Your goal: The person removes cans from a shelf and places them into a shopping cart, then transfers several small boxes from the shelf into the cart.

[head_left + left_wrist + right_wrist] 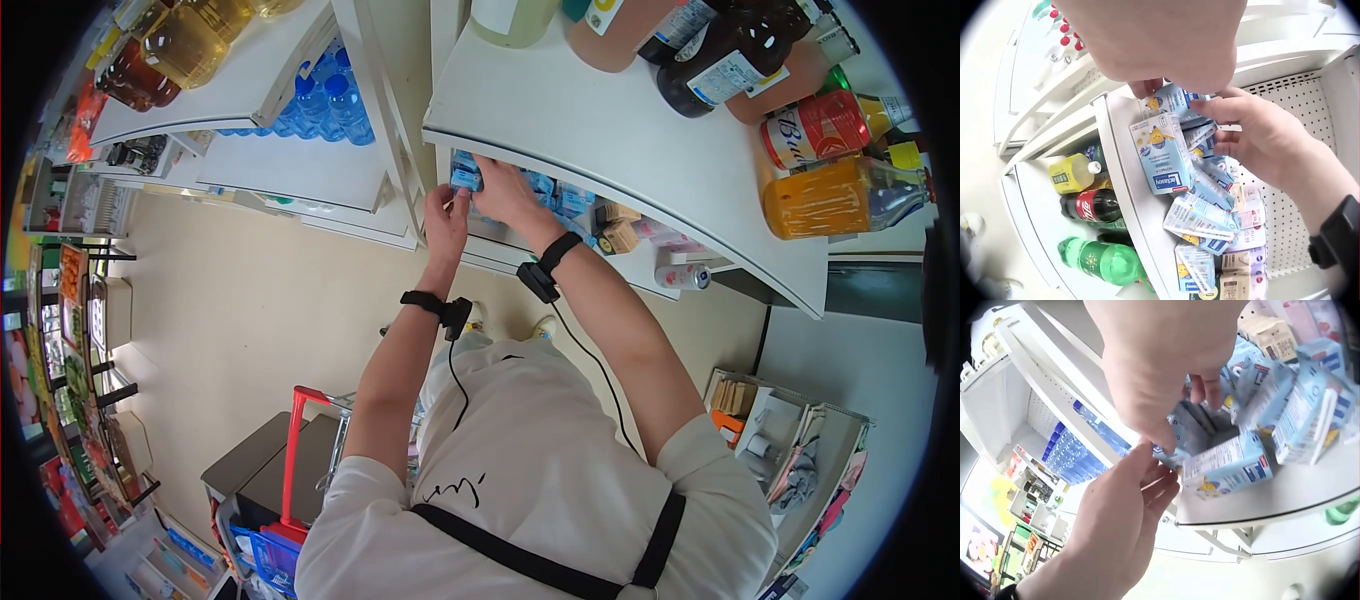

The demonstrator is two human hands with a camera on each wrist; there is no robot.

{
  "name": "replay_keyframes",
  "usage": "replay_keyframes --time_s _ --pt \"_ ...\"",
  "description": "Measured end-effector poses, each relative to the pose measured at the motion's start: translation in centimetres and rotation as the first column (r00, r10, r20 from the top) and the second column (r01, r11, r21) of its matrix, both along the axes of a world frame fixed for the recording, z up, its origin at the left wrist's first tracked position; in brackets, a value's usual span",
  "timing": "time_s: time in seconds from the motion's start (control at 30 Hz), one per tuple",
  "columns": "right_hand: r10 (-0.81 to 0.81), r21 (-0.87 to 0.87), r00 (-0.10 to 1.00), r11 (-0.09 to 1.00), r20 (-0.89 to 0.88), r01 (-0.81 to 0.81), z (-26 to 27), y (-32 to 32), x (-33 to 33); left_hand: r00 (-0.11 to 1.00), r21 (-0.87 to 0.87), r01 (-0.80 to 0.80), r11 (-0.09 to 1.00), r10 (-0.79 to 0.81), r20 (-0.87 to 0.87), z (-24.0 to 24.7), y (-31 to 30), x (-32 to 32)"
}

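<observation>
Both hands meet at a light-blue soy milk carton (1177, 99) at the left end of a shelf of such cartons. In the head view, my right hand (508, 190) reaches over the shelf edge and grips the carton from its right side. My left hand (447, 222) is just in front, fingers bent at the carton's near end. In the right wrist view, the left hand (1116, 509) partly covers that carton, its fingertips close to those of the right hand (1163, 372). Another soy milk carton (1161, 153) lies beside it, near the shelf's front edge.
More blue cartons (1202, 219) lean along the shelf, followed by brown and pink cartons (1250, 219). Below, a lower shelf holds soda bottles (1100, 259). Bottles and cans (815, 130) stand on the upper shelf. Water bottles (345, 105) fill the neighbouring unit. A red-handled cart (292, 460) stands behind left.
</observation>
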State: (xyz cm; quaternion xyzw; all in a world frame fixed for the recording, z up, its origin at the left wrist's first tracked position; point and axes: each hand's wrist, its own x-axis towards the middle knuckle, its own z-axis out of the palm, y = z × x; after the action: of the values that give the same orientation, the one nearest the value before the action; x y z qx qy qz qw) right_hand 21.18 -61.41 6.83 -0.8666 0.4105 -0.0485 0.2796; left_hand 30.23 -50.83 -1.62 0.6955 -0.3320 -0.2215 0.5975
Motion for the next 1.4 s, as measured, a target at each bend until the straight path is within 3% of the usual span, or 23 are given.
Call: replay_keyframes --time_s 0.07,0.17,0.37,0.5,0.6,0.77,0.9,1.03,1.13,1.17,1.3,1.4 --pt "0.03 0.067 0.995 0.997 -0.093 -0.024 0.1 -0.9 0.4 0.999 0.036 0.0 0.999 0.002 -0.044 0.1 0.0 0.1" --pt "0.09 -0.036 0.977 0.994 -0.194 -0.099 0.7 -1.5 1.1 0.999 0.09 0.002 0.996 0.003 -0.054 0.3 -0.2 0.4" --pt "0.04 -0.089 0.992 0.995 -0.118 -0.051 0.9 -0.5 1.1 0.991 0.1 0.041 0.994 -0.028 -0.132 -0.3 -0.5 0.3" --pt "0.011 -0.107 0.994 0.994 -0.108 -0.022 0.8 -0.2 0.6 1.0 0.019 -0.023 1.0 0.023 0.015 -0.5 -0.7 -0.2" --pt "-0.003 -0.116 0.993 0.993 -0.122 -0.011 0.3 -0.1 0.2 0.986 0.113 0.061 0.992 -0.078 0.145 1.7 -0.6 -0.2" --pt "-0.054 -0.103 0.998 0.993 0.03 0.057 -1.7 0.1 -0.8 0.97 0.081 0.098 0.992 -0.113 0.217 -2.5 -2.0 -0.2" --pt "-0.063 -0.079 0.998 0.995 0.026 0.065 -1.8 0.2 -1.5 0.979 0.075 0.123 0.99 -0.133 0.153 -1.8 -1.7 -0.3" --pt "-0.018 -0.05 1.0 0.999 0.004 0.018 -2.4 0.0 -1.8 0.999 0.182 0.038 0.983 -0.032 -0.039 -1.0 -0.5 1.1" --pt "0.005 -0.108 0.999 0.994 0.044 0.0 -2.8 0.2 -2.1 0.946 -0.041 -0.096 0.995 0.078 -0.316 -1.9 -2.1 3.5" --pt "0.014 -0.147 0.997 0.989 0.078 -0.002 -2.8 0.2 -2.2 0.945 -0.042 -0.097 0.994 0.079 -0.318 -1.7 -2.4 3.9" --pt "0.032 -0.208 0.989 0.978 0.145 -0.002 -3.1 0.4 -1.9 0.926 0.037 0.002 0.999 0.012 -0.377 -1.4 -3.9 6.3" --pt "0.015 -0.177 0.99 0.984 0.14 0.01 -2.7 0.7 -1.6 0.778 0.007 0.196 0.981 -0.151 -0.61 -1.8 -4.8 7.8"
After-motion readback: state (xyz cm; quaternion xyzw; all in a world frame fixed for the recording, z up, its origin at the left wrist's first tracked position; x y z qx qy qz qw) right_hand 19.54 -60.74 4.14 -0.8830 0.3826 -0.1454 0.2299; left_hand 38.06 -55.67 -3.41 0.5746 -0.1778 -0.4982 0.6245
